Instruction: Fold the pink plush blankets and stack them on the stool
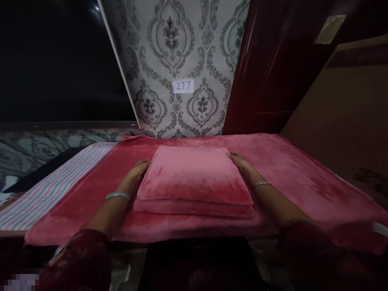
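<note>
A folded pink plush cloth lies in layers in front of me, with its folds stacked at the near edge. My left hand is at its left side toward the far corner, fingers curled against the edge. On the opposite side, my right hand grips near the far right corner, its fingertips touching the top edge. Some fingers of both hands are hidden by the cloth or turned away. Under the folded cloth, a larger pink-red plush cloth is spread over the table.
A striped cloth shows at the left of the table. A dark screen stands behind on the left, and a large cardboard box rises on the right. A paper marked 277 is on the patterned wall.
</note>
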